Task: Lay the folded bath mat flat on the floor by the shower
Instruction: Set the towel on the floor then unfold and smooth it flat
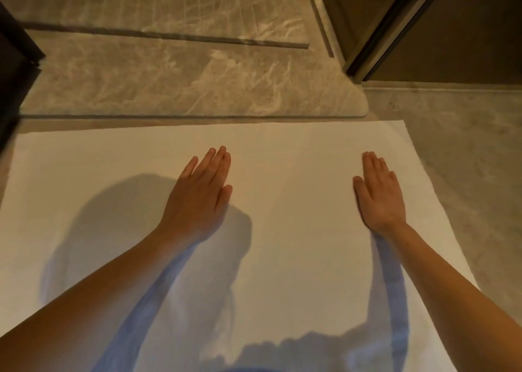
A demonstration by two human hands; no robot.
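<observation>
The white bath mat (291, 173) lies spread out flat on the floor, its far edge running along the raised marble shower threshold (183, 89). My left hand (200, 193) rests palm down on the mat left of its middle, fingers straight and together. My right hand (378, 193) presses flat on the mat near its right edge, fingers straight. Neither hand grips anything. My shadow falls across the near part of the mat.
Beyond the threshold is the marble shower floor (169, 7) with a long drain slot (169, 36). A dark door frame (392, 29) stands at the upper right and a dark panel (14, 69) at the left. Grey floor tile (466, 159) lies right of the mat.
</observation>
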